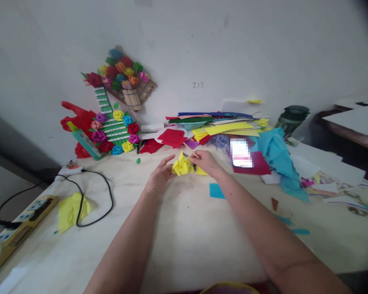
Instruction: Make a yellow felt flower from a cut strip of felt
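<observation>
Both of my hands meet over the middle of the table around a crumpled yellow paper flower [182,166]. My left hand [158,176] pinches the flower's left side with curled fingers. My right hand [206,162] is closed on its right side and also grips a thin wooden stick [191,154] that pokes out to the left above the paper. A flat yellow scrap [201,171] lies under my right hand.
A pile of coloured paper sheets [221,126] lies behind my hands, with teal tissue [274,151] and a dark jar [292,116] to the right. Paper-rose crafts [115,130] lean on the wall at left. A black cable [93,192], power strip [21,220] and yellow paper [70,210] are near left.
</observation>
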The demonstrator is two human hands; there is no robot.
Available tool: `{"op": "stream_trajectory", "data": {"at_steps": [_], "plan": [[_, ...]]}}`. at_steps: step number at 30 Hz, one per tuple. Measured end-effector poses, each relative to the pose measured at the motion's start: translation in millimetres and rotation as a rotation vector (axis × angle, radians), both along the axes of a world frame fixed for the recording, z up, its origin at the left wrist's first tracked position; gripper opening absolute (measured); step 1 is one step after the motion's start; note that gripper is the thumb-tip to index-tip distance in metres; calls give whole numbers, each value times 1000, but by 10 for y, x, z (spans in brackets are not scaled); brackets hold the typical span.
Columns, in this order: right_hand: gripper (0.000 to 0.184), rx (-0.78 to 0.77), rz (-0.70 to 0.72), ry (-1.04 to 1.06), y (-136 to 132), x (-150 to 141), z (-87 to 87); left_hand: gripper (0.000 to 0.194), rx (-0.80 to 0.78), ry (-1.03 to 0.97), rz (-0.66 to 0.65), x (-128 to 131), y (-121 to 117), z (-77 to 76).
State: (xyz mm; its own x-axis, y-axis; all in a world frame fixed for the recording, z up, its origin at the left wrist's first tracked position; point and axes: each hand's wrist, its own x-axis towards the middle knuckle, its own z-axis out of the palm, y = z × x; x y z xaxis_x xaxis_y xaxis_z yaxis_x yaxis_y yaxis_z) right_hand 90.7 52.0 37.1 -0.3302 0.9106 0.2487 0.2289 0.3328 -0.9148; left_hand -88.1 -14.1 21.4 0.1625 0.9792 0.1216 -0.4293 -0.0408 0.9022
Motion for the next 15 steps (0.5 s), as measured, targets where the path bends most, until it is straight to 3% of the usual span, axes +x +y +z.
{"op": "stream_trajectory", "data": {"at_steps": [7, 11, 15], "plan": [[18, 92, 143, -165, -43, -25, 26, 49, -34, 105, 59, -37, 43, -42], [21, 267, 128, -269, -40, -47, -9, 40, -74, 197, 88, -20, 47, -41], [22, 345, 103, -354, -25, -103, -1, 29, -130, 191, 54, 13, 65, -36]]}}
